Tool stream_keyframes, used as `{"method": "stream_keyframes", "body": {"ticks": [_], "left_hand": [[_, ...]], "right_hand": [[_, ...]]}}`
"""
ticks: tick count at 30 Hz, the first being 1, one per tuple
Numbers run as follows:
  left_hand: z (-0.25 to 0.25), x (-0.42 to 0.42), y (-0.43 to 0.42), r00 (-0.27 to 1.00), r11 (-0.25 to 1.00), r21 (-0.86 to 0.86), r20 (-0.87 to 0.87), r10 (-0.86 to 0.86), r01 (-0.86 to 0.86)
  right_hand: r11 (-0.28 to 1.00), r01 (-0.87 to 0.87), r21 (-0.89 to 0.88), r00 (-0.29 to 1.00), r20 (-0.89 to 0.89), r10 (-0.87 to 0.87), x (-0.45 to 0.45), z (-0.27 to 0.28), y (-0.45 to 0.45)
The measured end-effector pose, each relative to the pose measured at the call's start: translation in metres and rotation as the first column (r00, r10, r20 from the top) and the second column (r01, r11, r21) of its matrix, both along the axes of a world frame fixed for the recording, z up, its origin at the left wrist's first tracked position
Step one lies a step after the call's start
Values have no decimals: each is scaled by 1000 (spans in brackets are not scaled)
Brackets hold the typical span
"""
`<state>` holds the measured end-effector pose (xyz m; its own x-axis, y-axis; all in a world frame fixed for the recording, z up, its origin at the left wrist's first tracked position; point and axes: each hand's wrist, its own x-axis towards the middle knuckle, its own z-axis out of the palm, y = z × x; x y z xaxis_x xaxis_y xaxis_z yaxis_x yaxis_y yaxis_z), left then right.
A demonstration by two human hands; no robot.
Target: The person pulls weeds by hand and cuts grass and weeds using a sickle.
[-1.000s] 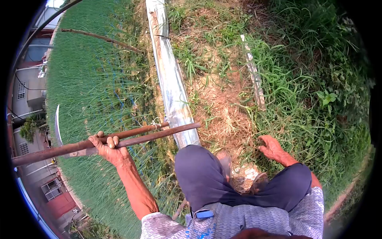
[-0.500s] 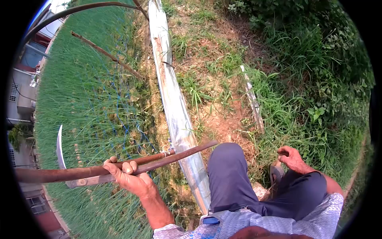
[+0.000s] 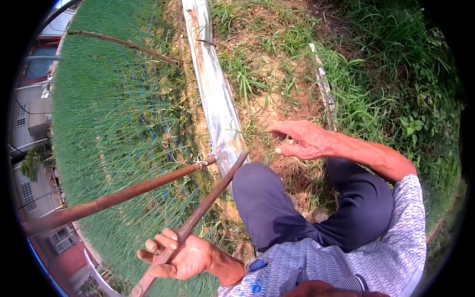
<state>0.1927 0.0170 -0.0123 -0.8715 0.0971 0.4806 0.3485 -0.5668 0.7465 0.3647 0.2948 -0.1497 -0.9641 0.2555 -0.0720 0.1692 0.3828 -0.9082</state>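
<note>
At the lower left, my left hand (image 3: pixel 180 255) is closed loosely around the wooden handle of a sickle (image 3: pixel 212 199). The handle slants up to the right, and its tip is just by my knee. The curved metal blade, partly cut off at the frame's lower edge, hangs beyond my fingers. My right hand (image 3: pixel 308 140) is held out in front of my knees, thumb and fingers apart with nothing between them. Below it are dry straw and soil. A wooden pole (image 3: pixel 133 190) runs above my left hand, apart from it, with a white tie near its end.
A strip of silvery plastic sheeting (image 3: pixel 215 94) runs forward beside my knee. Left of it grows a bed of thin green plants (image 3: pixel 104 119), crossed by a stick (image 3: pixel 123 43). Weeds (image 3: pixel 346 94) and dense bushes stand to the right. Buildings (image 3: pixel 37 119) line the far left.
My left hand has come down and away from the pole, and the sickle now tilts more steeply. My right hand has moved up and left from beside my leg, its fingers opening out.
</note>
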Motion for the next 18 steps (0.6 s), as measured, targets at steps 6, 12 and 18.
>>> {"method": "stream_keyframes", "body": {"ticks": [6,12,18], "left_hand": [[6,55,76,958,956,-76,-24,-285,283],[-64,73,203,672,779,167,418,-611,605],[-231,92,220,709,-328,-856,515,-482,399]], "right_hand": [[994,-88,60,879,-465,106,-33,22,-10],[975,222,-8,962,-160,-220,42,11,27],[841,539,-49,708,568,-420,169,-96,29]]}}
